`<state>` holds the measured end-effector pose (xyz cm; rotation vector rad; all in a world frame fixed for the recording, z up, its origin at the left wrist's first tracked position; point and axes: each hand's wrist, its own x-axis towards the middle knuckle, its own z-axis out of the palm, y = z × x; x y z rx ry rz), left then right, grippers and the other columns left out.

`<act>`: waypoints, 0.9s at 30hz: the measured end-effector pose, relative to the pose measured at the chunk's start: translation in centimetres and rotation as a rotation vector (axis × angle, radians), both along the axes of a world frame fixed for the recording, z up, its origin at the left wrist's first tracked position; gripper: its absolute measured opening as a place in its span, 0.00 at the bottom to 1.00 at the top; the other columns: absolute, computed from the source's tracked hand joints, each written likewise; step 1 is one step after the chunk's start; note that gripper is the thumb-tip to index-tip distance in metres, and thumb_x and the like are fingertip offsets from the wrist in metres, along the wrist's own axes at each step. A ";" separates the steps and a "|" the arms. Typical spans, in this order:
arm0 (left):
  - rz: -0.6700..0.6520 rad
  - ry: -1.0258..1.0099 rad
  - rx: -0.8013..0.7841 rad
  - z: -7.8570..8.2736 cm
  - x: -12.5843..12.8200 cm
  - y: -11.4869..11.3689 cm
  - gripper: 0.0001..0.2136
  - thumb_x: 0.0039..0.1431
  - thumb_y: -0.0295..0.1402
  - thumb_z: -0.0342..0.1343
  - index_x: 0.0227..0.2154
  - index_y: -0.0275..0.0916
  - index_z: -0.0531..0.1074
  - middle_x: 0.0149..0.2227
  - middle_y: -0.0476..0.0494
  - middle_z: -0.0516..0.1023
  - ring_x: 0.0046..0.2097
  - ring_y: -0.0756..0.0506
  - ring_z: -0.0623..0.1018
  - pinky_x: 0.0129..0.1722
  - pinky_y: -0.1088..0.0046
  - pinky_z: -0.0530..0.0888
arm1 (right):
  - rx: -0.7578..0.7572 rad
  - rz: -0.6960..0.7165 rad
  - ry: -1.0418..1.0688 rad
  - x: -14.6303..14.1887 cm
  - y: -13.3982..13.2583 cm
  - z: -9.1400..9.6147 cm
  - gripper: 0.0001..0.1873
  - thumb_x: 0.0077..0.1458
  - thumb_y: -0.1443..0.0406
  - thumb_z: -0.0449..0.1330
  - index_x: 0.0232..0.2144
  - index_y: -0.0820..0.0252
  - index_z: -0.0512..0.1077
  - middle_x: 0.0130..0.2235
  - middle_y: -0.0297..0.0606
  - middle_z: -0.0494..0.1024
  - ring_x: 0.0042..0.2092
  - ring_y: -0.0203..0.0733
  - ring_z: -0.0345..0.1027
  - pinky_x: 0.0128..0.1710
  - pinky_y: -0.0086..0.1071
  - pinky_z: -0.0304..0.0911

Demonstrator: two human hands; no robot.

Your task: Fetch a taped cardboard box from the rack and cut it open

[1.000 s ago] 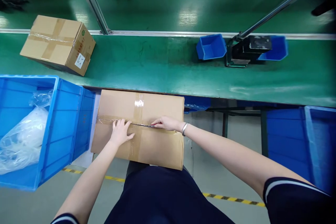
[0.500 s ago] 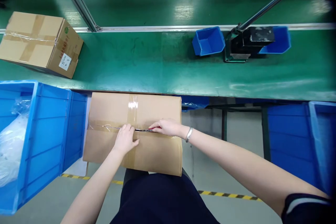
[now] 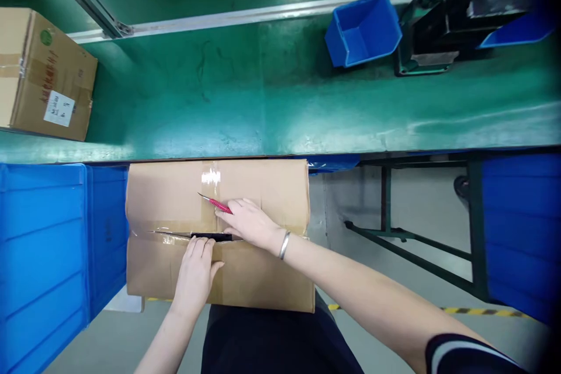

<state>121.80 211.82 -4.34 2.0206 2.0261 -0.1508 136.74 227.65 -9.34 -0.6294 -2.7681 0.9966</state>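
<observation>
A cardboard box (image 3: 267,280) sits in front of me against the bench edge, its taped middle seam split into a dark gap. My left hand (image 3: 196,266) has its fingers hooked over the edge of the near flap at that gap, with the thumb on the cardboard. My right hand (image 3: 249,222) is closed around a slim red tool (image 3: 221,205) with a pointed metal tip. The tip points left, over the far flap. Some fingers of the right hand reach down to the gap and their ends are hidden.
On the green bench (image 3: 219,99) are a taped carton (image 3: 72,82) at left, a small blue bin (image 3: 366,32) and a black fixture (image 3: 464,23) at right. Large blue crates stand left (image 3: 44,245) and right (image 3: 517,234). A dark metal frame (image 3: 475,228) is below the bench.
My right hand has lifted the red tool from the seam, and its tip now points up and left. The seam has parted wider. The view has shifted closer and to the right.
</observation>
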 end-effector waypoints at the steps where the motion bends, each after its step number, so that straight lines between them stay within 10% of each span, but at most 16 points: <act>1: -0.005 0.002 0.000 0.2 0.0 0.0 0.17 0.58 0.32 0.58 0.49 0.34 0.67 0.45 0.36 0.73 0.50 0.36 0.74 0.57 0.48 0.70 | 0.022 0.003 0.002 -0.4 -0.1 -0.2 0.23 0.58 0.59 0.61 0.55 0.59 0.68 0.42 0.44 0.71 0.46 0.47 0.66 0.47 0.40 0.63; 27: -0.047 0.164 -0.107 4.3 1.6 -0.4 0.15 0.65 0.31 0.48 0.52 0.36 0.70 0.46 0.36 0.77 0.48 0.39 0.76 0.44 0.62 0.72 | 0.107 0.039 0.006 0.6 -1.0 -2.2 0.20 0.68 0.64 0.46 0.58 0.58 0.64 0.40 0.44 0.71 0.41 0.45 0.61 0.41 0.39 0.53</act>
